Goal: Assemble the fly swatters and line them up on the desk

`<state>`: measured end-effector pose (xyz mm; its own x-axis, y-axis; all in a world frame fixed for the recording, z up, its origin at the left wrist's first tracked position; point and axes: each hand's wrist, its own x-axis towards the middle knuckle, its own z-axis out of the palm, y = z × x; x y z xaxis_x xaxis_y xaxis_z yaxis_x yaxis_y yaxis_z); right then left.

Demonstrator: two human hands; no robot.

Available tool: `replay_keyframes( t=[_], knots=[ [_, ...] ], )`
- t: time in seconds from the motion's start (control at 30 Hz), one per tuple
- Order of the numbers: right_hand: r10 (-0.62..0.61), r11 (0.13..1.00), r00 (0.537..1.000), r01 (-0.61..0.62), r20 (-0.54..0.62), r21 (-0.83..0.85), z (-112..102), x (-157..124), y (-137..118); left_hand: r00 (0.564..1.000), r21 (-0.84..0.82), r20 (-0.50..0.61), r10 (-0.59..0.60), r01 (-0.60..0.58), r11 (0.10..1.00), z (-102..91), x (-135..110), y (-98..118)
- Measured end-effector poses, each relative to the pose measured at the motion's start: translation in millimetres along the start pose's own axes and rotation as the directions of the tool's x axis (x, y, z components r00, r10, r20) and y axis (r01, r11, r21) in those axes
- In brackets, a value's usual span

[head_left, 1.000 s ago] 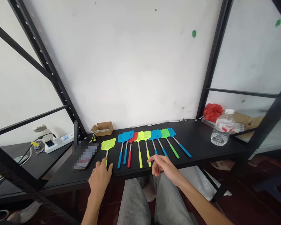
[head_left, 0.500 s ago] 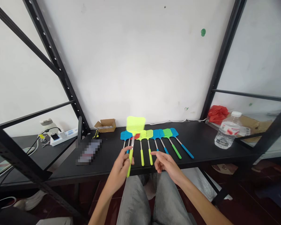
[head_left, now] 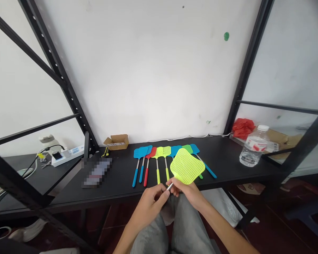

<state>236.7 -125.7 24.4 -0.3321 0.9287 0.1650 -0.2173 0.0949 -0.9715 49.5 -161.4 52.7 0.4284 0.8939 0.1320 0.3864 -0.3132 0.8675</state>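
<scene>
My left hand (head_left: 149,208) is shut around the lower end of a yellow-green plastic fly swatter (head_left: 187,165), and its handle is hidden in my fingers. My right hand (head_left: 187,192) pinches the swatter's metal shaft (head_left: 170,186) just below the mesh head. The swatter is held above the table's front edge, in front of a row of several other fly swatters. That row has blue, red, yellow-green and green heads, such as the red one (head_left: 150,152). The held head hides part of the row's right side.
The black shelf (head_left: 116,188) holds a pixelated flat object (head_left: 96,173) and a small cardboard box (head_left: 116,142). A water bottle (head_left: 254,150) and a red plastic bag (head_left: 243,128) stand at right. Black metal uprights (head_left: 246,70) frame the shelf.
The yellow-green swatter has moved from the left hand alone to both hands. It has swung down and to the right, with its head now tilted toward me and my right hand on its shaft.
</scene>
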Motion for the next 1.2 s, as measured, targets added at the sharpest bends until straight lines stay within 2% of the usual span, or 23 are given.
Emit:
replay_keyframes(
  t=[0.17,0.27,0.43,0.53,0.63,0.8,0.93,1.07,1.2],
  knots=[
    [-0.042,0.988,0.997,0.033,-0.058,-0.149,1.5,-2.2,1.1,0.995,0.186,-0.096,-0.007,0.025,0.982,4.4,0.7,-4.1],
    [-0.107,0.968,0.994,0.102,-0.011,-0.227,2.0,-2.8,-0.4,0.995,0.245,-0.094,-0.017,0.039,0.969,8.0,0.8,-2.0],
    [-0.236,0.907,0.972,0.221,0.003,-0.357,1.8,-2.9,-5.3,0.994,0.263,-0.11,0.015,0.015,0.965,11.9,1.4,6.5],
    [-0.238,0.902,0.971,0.221,0.0,-0.371,-2.1,-1.6,-7.5,0.997,0.226,-0.076,-0.002,0.02,0.974,10.8,0.5,9.5],
    [-0.231,0.915,0.972,0.206,-0.033,-0.346,-13.7,1.6,-10.9,0.999,0.21,-0.033,-0.016,0.023,0.977,5.2,-1.7,10.8],
    [-0.29,0.933,0.928,0.22,-0.234,-0.285,-52.7,9.5,-20.5,0.999,0.287,0.038,0.009,-0.02,0.958,-12.1,-6.1,11.5],
    [-0.263,0.952,0.924,0.2,-0.278,-0.233,-71.5,11.0,-25.8,0.997,0.349,0.061,0.042,-0.061,0.935,-18.5,-5.9,11.8],
    [-0.175,0.985,0.935,0.164,-0.309,-0.062,-58.2,7.2,-26.7,1.0,0.406,-0.023,0.02,-0.009,0.914,-14.3,-4.6,14.5],
    [-0.088,0.994,0.994,0.083,-0.07,-0.07,-28.6,2.0,-19.9,0.997,0.394,-0.064,0.037,-0.009,0.919,-4.9,-4.2,15.3]
  ],
)
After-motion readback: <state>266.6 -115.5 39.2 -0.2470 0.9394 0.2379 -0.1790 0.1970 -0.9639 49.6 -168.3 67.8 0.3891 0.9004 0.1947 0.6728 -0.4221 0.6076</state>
